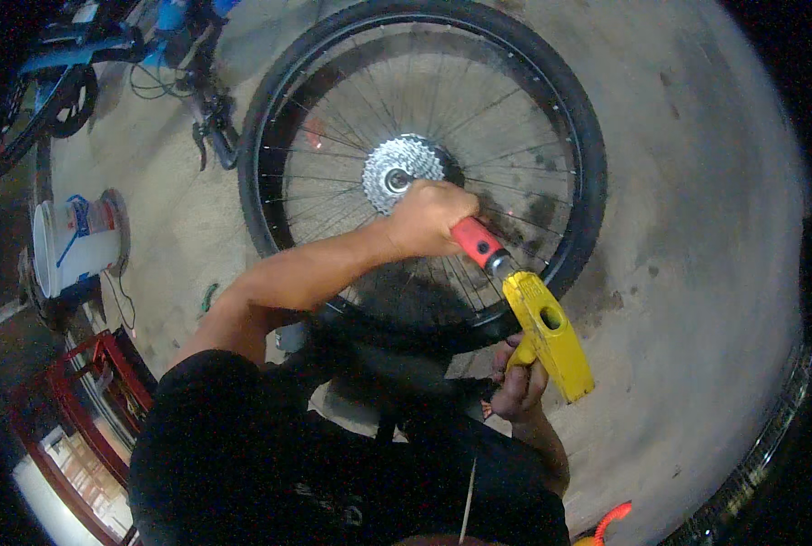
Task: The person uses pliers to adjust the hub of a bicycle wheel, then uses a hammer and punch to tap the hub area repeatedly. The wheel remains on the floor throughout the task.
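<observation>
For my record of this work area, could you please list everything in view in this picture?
Wheel: 1, black, upper middle
Gear cluster: 1, silver, wheel's centre
Tool: 1, yellow and red, right of centre
Bike: 1, blue and black, upper left, partly seen
Bucket: 1, white and blue, left
Frame: 1, red, lower left
Curved item: 1, orange-red, lower right
Small item: 1, green, left of the wheel
Thin strand: 1, pale, bottom middle
Floor: 1, grey, around the wheel
Shirt: 1, black, bottom
Left hand: 1, bare, on the tool's red part
Right hand: 1, bare, on the tool's yellow part
</observation>
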A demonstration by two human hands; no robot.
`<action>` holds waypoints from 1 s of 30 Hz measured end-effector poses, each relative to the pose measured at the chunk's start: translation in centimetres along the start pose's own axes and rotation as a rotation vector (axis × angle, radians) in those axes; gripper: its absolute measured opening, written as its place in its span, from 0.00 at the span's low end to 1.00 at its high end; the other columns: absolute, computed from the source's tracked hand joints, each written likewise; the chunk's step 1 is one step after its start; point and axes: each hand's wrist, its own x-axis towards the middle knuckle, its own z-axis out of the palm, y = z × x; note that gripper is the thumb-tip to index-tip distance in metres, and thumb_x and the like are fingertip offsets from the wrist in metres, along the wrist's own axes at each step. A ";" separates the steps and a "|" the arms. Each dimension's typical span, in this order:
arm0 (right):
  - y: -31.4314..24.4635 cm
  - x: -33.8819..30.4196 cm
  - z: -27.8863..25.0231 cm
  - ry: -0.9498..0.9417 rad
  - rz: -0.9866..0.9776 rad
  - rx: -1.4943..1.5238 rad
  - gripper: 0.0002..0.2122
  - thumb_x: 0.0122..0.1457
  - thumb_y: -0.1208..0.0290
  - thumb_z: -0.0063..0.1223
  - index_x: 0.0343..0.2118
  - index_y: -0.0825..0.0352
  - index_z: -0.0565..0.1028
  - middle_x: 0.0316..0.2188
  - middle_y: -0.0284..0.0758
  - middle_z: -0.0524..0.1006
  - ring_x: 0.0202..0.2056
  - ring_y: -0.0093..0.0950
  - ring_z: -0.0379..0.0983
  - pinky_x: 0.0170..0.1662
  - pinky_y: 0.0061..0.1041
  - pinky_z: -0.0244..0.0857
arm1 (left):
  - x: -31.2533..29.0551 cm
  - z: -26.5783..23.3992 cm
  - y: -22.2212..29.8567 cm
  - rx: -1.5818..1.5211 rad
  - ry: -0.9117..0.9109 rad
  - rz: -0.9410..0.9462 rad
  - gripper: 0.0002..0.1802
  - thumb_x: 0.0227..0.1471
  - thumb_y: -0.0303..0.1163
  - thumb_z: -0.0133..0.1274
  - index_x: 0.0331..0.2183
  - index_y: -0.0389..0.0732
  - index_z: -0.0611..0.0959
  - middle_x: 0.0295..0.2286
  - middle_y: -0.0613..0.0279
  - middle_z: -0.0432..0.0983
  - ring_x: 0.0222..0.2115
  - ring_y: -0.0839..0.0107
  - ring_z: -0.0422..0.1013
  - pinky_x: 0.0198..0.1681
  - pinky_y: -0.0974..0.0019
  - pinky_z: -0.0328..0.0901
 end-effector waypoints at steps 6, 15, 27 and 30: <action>-0.6 -0.8 -0.8 0.032 0.262 0.082 0.21 0.57 0.59 0.38 0.46 0.71 0.59 0.23 0.34 0.65 0.19 0.21 0.58 0.21 0.18 0.54 | -0.4 0.6 -0.4 0.001 0.009 0.012 0.15 0.27 0.35 0.61 0.18 0.45 0.70 0.16 0.59 0.68 0.19 0.55 0.69 0.22 0.56 0.64; 0.2 -0.6 -1.1 0.044 0.180 0.165 0.19 0.59 0.61 0.35 0.48 0.69 0.58 0.22 0.34 0.64 0.19 0.22 0.59 0.24 0.22 0.62 | -0.4 0.2 -0.3 -0.031 0.045 -0.008 0.17 0.36 0.36 0.63 0.17 0.44 0.70 0.14 0.60 0.66 0.16 0.56 0.67 0.19 0.56 0.61; -5.7 1.9 -2.9 0.450 0.137 0.552 0.18 0.59 0.58 0.41 0.42 0.70 0.62 0.16 0.31 0.65 0.13 0.23 0.57 0.20 0.22 0.59 | -0.1 -0.9 0.0 0.028 0.002 -0.062 0.15 0.32 0.37 0.63 0.17 0.44 0.71 0.15 0.60 0.68 0.19 0.58 0.70 0.21 0.58 0.64; -4.0 -1.2 -5.5 0.583 -0.232 0.844 0.19 0.58 0.54 0.41 0.41 0.69 0.62 0.16 0.31 0.64 0.13 0.22 0.57 0.19 0.21 0.58 | 0.2 -0.2 -0.1 0.041 0.010 -0.067 0.14 0.32 0.36 0.62 0.17 0.44 0.72 0.15 0.59 0.69 0.19 0.57 0.70 0.21 0.58 0.64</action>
